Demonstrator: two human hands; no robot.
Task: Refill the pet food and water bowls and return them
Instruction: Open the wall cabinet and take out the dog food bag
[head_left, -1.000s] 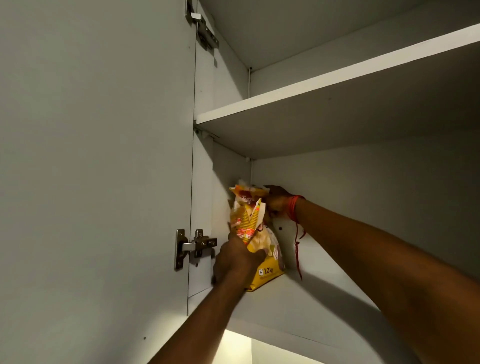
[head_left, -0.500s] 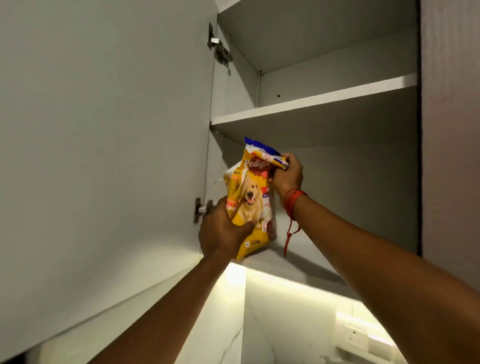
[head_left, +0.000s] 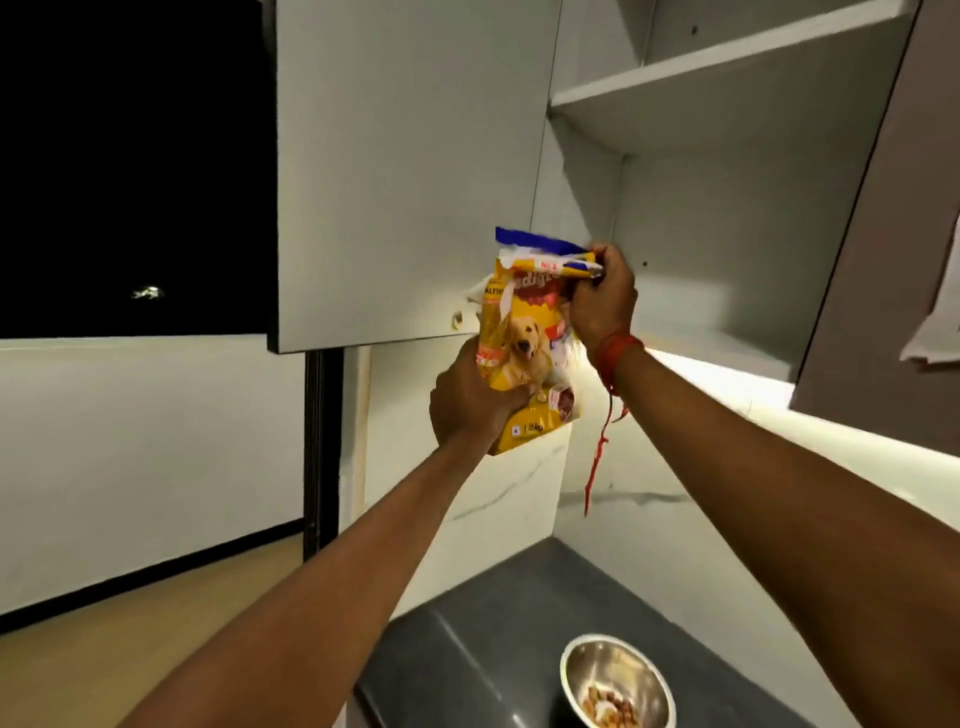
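While the left hand (head_left: 470, 402) grasps the dog food bag's (head_left: 524, 343) lower half, the right hand (head_left: 602, 301) pinches its folded top, mid-air before the open cabinet (head_left: 727, 208); a steel bowl (head_left: 618, 680) sits below, near right.

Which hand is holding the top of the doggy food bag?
The right hand, the one with the red thread at its wrist, pinches the folded top of the dog food bag. The left hand grips the bag lower down.

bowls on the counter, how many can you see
1: a steel bowl with a little kibble in it, on the dark counter at the bottom of the view. A second bowl may be out of frame.
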